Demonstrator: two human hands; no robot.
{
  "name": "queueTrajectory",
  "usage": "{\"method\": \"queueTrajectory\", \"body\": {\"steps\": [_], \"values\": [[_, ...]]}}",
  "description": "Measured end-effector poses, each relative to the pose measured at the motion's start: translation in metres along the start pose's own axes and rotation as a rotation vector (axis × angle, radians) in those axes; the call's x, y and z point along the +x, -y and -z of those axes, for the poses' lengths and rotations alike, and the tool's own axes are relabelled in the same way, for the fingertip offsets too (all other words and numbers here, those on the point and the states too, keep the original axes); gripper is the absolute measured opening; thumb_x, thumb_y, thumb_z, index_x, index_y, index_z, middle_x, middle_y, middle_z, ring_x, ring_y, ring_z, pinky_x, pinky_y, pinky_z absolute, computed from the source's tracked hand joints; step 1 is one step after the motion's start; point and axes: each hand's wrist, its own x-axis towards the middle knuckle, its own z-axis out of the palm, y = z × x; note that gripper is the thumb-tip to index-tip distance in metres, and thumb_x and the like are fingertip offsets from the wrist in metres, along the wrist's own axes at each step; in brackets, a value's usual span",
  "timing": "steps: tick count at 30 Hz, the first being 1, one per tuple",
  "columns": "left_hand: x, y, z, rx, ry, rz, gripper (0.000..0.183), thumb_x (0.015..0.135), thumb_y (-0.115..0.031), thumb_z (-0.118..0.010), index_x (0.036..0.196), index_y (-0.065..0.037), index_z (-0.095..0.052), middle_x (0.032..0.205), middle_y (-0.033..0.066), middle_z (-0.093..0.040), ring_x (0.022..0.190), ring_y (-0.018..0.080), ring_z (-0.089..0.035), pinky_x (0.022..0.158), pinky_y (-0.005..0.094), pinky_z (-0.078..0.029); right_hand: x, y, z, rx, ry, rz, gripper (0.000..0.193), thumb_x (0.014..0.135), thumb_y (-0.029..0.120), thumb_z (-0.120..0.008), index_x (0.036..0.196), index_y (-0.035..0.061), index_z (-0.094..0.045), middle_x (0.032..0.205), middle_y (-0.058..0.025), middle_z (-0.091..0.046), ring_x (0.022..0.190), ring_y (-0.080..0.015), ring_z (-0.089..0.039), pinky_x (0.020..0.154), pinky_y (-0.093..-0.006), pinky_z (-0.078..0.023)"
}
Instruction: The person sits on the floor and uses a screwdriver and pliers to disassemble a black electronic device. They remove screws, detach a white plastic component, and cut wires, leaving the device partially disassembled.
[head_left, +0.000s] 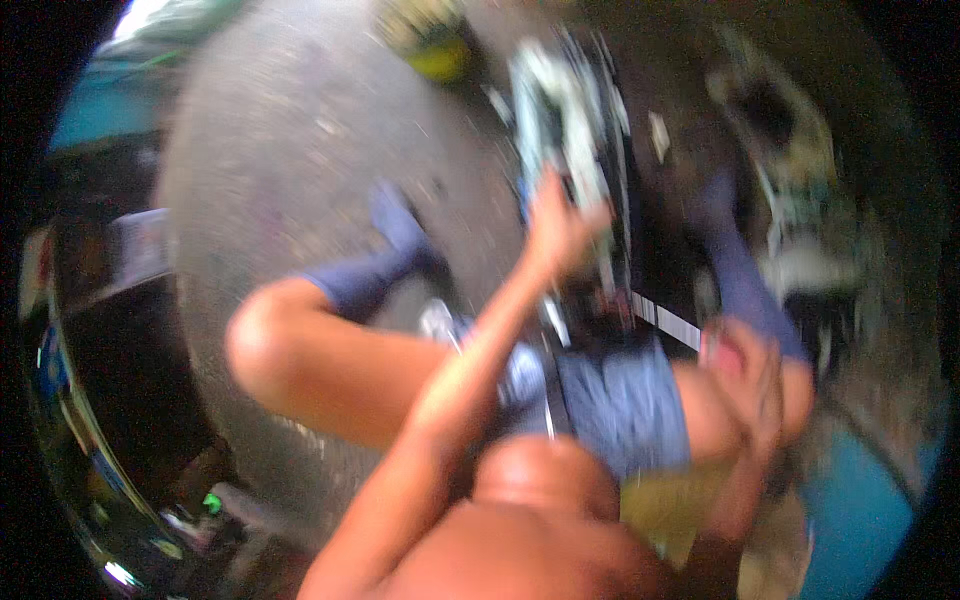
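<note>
Motion blur smears much of the view. My left hand (565,235) reaches forward to the near part of a long pale object (575,110) with dark, rod-like edges on its right. The thumb and a finger show apart there; whether they grip it is too blurred to tell. My right hand (755,385) is closed by my right knee around a tool with a reddish handle (729,355). A thin, pale striped strip (665,321) runs from that hand toward the dark parts between my legs. The tool's exact kind is unclear.
A round yellow and dark object (425,40) stands on the grey floor (290,130) ahead. Blurred pale metal-like parts (790,180) lie at the right. Dark box-like shapes (130,350) line the left side. Blue surfaces (860,510) show at lower right.
</note>
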Motion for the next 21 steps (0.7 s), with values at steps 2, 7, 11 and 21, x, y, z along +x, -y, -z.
{"method": "queueTrajectory", "body": {"steps": [2, 7, 11, 21], "values": [[0.003, 0.025, -0.014, 0.023, -0.017, -0.100, 0.076, 0.078, -0.027, -0.083, 0.139, -0.001, -0.046, 0.125, 0.0241, -0.063, 0.118, 0.0357, -0.062, 0.100, 0.0459, -0.050, 0.004, 0.001, -0.007, 0.294, 0.080, -0.180, 0.032, 0.081, 0.018, -0.077, 0.109, 0.0028, -0.072, 0.100, -0.0198, -0.074, 0.094, -0.0346, -0.073, 0.084, -0.0421, -0.056], [0.002, 0.013, 0.024, 0.026, 0.101, 0.102, 0.068, 0.074, -0.031, -0.081, 0.126, 0.005, -0.056, 0.120, 0.0251, -0.068, 0.115, 0.0358, -0.065, 0.099, 0.0436, -0.050, -0.003, -0.057, 0.003, 0.252, 0.074, -0.260, 0.032, 0.078, 0.015, -0.081, 0.107, 0.0053, -0.073, 0.091, -0.0146, -0.075, 0.088, -0.0260, -0.073, 0.082, -0.0357, -0.056], [0.031, 0.049, 0.028, -0.200, 0.024, 0.229, 0.068, 0.073, -0.028, -0.083, 0.128, 0.005, -0.059, 0.115, 0.0182, -0.071, 0.106, 0.0280, -0.068, 0.094, 0.0391, -0.052, 0.046, -0.120, -0.028, 0.533, -0.222, -0.301, 0.047, 0.091, 0.015, -0.073, 0.133, -0.0009, -0.058, 0.109, -0.0160, -0.071, 0.102, -0.0225, -0.067, 0.093, -0.0361, -0.052], [0.037, -0.014, 0.039, -0.788, -0.206, 0.260, 0.024, 0.087, -0.016, -0.069, 0.105, -0.002, -0.064, 0.096, 0.0070, -0.066, 0.086, 0.0212, -0.067, 0.077, 0.0356, -0.055, 0.110, -0.195, -0.258, 0.256, 0.219, -0.438, 0.026, 0.080, 0.022, -0.072, 0.102, 0.0074, -0.068, 0.102, -0.0207, -0.072, 0.100, -0.0383, -0.070, 0.086, -0.0471, -0.056]]}}
